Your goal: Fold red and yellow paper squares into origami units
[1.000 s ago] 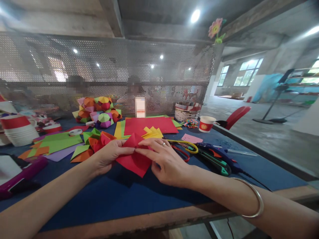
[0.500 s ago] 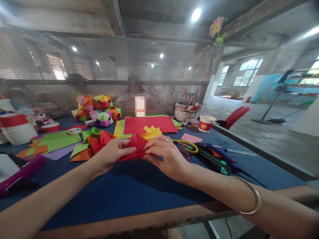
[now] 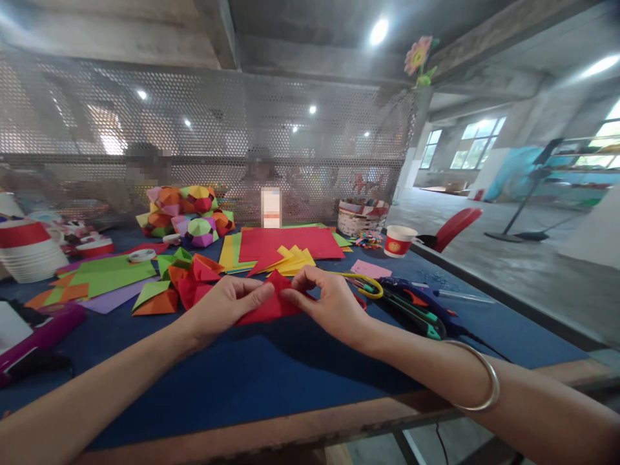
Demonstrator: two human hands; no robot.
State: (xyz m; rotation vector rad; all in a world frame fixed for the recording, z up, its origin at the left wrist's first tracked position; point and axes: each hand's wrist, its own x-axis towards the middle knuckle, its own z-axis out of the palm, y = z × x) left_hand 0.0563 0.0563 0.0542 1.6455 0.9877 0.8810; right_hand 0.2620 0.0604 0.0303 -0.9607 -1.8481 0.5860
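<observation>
Red ppr point(image 3: 272, 310) lower (cup point(image 3: 400, 243) upright)

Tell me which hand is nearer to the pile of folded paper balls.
Left. The left hand is on the near side of the pile, slightly to its right; the right hand is farther right, across the red paper.

The folded paper point(image 3: 277, 300) is between the left hand point(image 3: 237, 300) and the right hand point(image 3: 327, 297), over the near half of the table point(image 3: 217, 394). Beyond it, pleated pieces point(image 3: 294, 259) lie against the near part of the stacked sheets point(image 3: 317, 240). Left of that stack stand paper balls point(image 3: 199, 229), before the mesh screen point(image 3: 217, 123); far right is a basket point(image 3: 362, 218), with a cup point(image 3: 400, 240) nearer and to its right. Scissors point(image 3: 379, 289), a utility knife point(image 3: 414, 314) and a glue gun point(image 3: 431, 303) lie right of the right hand.
</observation>
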